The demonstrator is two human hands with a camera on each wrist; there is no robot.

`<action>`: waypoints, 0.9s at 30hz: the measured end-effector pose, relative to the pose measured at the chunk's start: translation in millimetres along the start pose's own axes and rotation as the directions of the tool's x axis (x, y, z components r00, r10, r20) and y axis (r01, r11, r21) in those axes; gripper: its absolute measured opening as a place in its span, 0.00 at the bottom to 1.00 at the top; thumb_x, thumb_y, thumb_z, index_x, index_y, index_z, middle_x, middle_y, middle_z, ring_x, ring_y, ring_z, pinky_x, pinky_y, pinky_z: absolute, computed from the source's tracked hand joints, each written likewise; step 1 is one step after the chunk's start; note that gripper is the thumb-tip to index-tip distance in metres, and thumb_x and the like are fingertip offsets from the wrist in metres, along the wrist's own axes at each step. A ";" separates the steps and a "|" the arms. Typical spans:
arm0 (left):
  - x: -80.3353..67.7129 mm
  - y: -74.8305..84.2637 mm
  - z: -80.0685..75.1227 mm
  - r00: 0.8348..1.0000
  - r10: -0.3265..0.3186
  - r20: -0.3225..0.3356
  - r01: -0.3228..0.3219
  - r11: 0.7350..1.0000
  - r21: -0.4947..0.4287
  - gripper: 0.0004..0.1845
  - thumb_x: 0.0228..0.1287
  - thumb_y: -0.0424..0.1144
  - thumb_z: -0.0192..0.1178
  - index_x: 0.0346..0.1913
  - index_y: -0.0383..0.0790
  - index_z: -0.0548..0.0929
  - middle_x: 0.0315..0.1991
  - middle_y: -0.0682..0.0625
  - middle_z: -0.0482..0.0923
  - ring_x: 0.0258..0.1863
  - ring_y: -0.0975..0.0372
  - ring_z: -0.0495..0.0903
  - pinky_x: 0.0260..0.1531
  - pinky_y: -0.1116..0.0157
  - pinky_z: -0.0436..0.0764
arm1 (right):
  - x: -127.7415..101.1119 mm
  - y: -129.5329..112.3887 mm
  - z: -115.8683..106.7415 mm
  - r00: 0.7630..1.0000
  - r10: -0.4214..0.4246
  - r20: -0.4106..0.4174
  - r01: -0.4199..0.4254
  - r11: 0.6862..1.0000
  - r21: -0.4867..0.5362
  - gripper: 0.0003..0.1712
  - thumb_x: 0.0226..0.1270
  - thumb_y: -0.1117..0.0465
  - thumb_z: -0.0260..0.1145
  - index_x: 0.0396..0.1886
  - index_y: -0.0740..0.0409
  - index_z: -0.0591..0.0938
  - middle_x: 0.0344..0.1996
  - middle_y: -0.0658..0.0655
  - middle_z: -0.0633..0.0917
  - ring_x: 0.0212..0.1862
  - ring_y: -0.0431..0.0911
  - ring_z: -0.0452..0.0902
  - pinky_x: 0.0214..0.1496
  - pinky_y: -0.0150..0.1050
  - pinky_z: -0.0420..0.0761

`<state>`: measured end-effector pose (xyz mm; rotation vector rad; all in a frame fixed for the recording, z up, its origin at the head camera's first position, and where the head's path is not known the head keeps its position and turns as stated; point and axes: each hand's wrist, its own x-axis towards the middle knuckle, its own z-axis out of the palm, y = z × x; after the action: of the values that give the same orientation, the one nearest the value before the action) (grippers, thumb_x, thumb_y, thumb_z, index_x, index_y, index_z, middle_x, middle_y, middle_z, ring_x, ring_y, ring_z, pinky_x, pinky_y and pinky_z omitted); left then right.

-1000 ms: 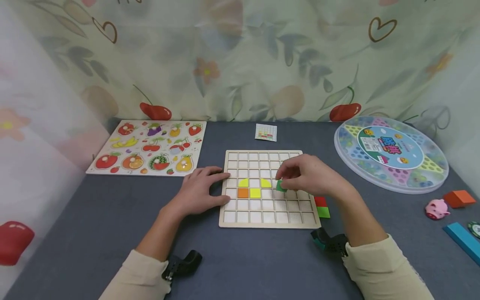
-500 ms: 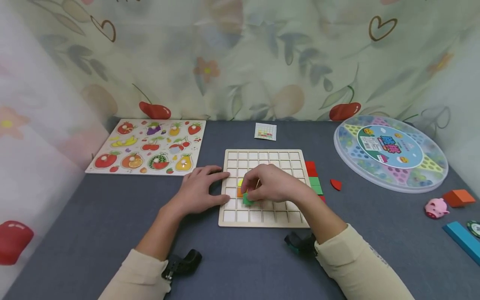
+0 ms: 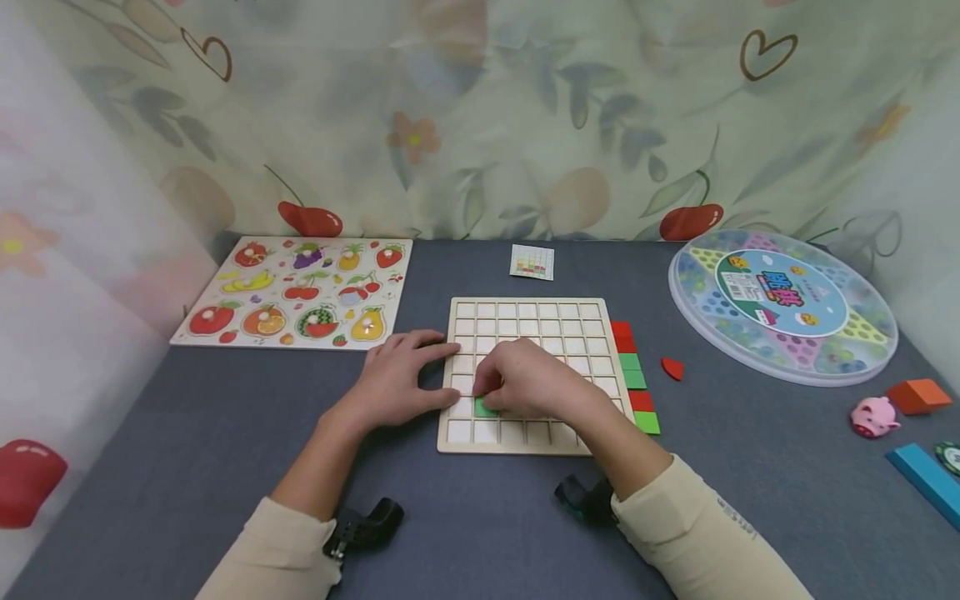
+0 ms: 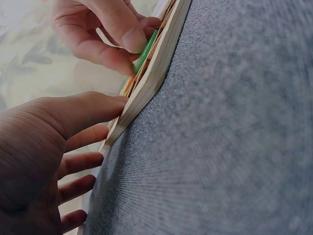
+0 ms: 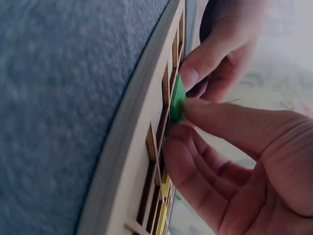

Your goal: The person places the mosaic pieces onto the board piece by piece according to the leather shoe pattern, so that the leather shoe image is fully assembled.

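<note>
The wooden grid board (image 3: 517,447) lies on the dark cloth in the middle of the head view. Along its left edge rests my left hand (image 3: 401,379), fingers spread and thumb touching the rim. My right hand (image 3: 536,379) pinches a green tile (image 3: 484,407) between thumb and fingers over a cell at the board's lower left. In the right wrist view the green tile (image 5: 177,100) stands tilted against the grid, and yellow pieces (image 5: 165,183) show in nearby cells. From the head, my right hand hides the middle cells and the pieces in them.
Red tiles (image 3: 622,337) and green tiles (image 3: 632,371) line the board's right side; a red curved piece (image 3: 672,368) lies beyond. A small pattern card (image 3: 532,262) is behind, a fruit board (image 3: 300,292) left, a round game box (image 3: 782,308) and pink pig (image 3: 874,417) right.
My right hand has carried the green tile leftward across the board and lowered it at the lower-left cells. The tiles and red piece at the right came into view. My left hand stayed put.
</note>
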<state>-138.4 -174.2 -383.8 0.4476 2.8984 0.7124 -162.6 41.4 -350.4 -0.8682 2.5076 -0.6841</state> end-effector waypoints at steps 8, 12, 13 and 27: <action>0.7 0.4 -0.6 1.000 -0.001 0.002 0.001 1.000 0.003 0.35 0.64 0.53 0.70 0.73 0.51 0.77 0.76 0.42 0.67 0.75 0.42 0.61 0.70 0.34 0.57 | -3.3 -3.7 2.5 0.999 -0.029 -0.044 0.027 0.998 -0.050 0.06 0.62 0.68 0.73 0.32 0.51 0.90 0.24 0.45 0.84 0.31 0.40 0.76 0.37 0.36 0.76; 1.0 0.7 -0.9 1.000 -0.002 0.005 0.002 1.000 0.009 0.35 0.64 0.53 0.70 0.73 0.51 0.77 0.75 0.42 0.67 0.75 0.42 0.61 0.70 0.34 0.56 | -6.0 -3.0 1.3 0.998 -0.032 -0.047 0.030 0.998 -0.047 0.07 0.62 0.67 0.73 0.36 0.51 0.90 0.28 0.46 0.85 0.33 0.41 0.77 0.40 0.37 0.79; 1.1 0.6 -0.8 1.000 -0.003 0.006 0.003 1.000 0.010 0.35 0.64 0.53 0.70 0.73 0.51 0.77 0.75 0.42 0.67 0.75 0.42 0.61 0.70 0.34 0.56 | -7.2 -2.1 0.2 0.998 -0.036 -0.050 0.033 0.999 -0.042 0.07 0.62 0.67 0.72 0.37 0.51 0.91 0.29 0.46 0.86 0.34 0.41 0.78 0.41 0.37 0.79; -0.1 -1.4 -0.3 1.000 -0.008 0.000 0.008 1.000 0.007 0.36 0.63 0.53 0.70 0.74 0.50 0.76 0.76 0.42 0.66 0.75 0.42 0.60 0.70 0.35 0.56 | -41.3 48.1 -49.2 0.988 0.095 -0.124 -0.083 0.991 0.104 0.09 0.66 0.63 0.71 0.45 0.53 0.90 0.36 0.52 0.87 0.38 0.47 0.79 0.40 0.40 0.79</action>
<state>-138.7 -175.6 -384.3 0.4372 2.9021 0.7006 -179.6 117.0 -329.6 -0.6928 2.5835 -0.8509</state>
